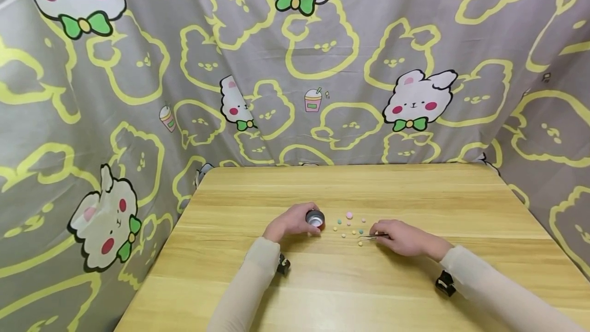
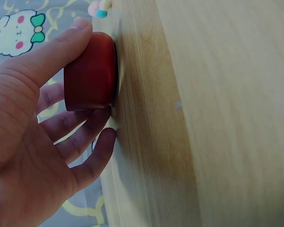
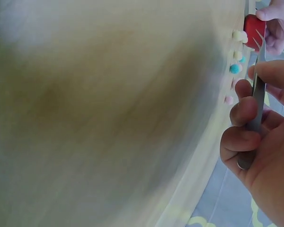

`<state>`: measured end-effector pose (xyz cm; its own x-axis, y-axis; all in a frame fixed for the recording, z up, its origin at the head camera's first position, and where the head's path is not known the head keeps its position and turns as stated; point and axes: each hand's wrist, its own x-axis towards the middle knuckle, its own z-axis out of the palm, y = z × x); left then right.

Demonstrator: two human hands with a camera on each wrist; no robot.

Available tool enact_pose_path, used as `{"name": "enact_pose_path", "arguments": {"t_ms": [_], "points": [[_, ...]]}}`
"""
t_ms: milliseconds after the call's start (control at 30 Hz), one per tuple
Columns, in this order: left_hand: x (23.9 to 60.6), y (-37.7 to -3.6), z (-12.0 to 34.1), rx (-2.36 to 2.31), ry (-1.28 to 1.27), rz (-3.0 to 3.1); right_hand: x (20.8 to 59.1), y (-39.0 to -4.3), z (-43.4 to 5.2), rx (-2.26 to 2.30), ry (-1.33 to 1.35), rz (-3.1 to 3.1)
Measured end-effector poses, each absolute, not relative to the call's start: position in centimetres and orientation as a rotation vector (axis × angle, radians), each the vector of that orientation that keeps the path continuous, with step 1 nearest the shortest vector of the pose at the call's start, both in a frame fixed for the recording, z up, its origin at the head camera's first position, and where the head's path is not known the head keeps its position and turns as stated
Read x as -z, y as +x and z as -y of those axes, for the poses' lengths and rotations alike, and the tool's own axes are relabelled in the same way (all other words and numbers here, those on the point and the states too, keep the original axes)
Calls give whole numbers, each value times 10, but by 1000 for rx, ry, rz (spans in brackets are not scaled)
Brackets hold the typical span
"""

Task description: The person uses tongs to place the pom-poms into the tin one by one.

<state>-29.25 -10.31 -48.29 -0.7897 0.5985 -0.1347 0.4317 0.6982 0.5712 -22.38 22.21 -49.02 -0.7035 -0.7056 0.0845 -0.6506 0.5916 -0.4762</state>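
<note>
Two sleeved forearms, pale beige fabric, enter from the near edge of the wooden surface (image 1: 415,188); a small black device sits at each wrist.

Left hand (image 1: 291,225): resting on the surface left of centre, thumb and fingers curled round a small round container (image 1: 315,218). The head view shows the container's silvery open interior facing up; the left wrist view shows its red outer wall (image 2: 91,71), thumb along one side, fingers wrapped round the other, its base on the wood.

Right hand (image 1: 405,238): resting on the surface right of centre, fingers pinching a pair of metal tweezers (image 1: 371,236). The tweezers lie low over the surface, tips pointing left toward the container. The right wrist view shows the steel shaft (image 3: 256,109) running between thumb and curled fingers. Whether the tips hold anything cannot be told.

Small beads (image 1: 349,225): a loose scatter on the surface between the two hands, just right of the container. Colours include pink, teal, cream and yellow; the largest is a pink one (image 1: 349,215) at the far side of the scatter. One yellowish bead (image 1: 360,243) lies just near of the tweezer tips.

Backdrop: grey cloth (image 1: 138,91) printed with yellow outline figures and white rabbits with green bow ties, hung behind and to both sides of the surface.
</note>
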Motion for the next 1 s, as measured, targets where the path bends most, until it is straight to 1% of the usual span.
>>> {"name": "enact_pose_path", "arguments": {"t_ms": [533, 1000], "points": [[485, -293, 104, -769, 819, -2594, 505, -223, -223, 669, -1233, -2735], [485, -294, 104, -782, 800, -2590, 501, -223, -222, 656, -1223, -2724]]}}
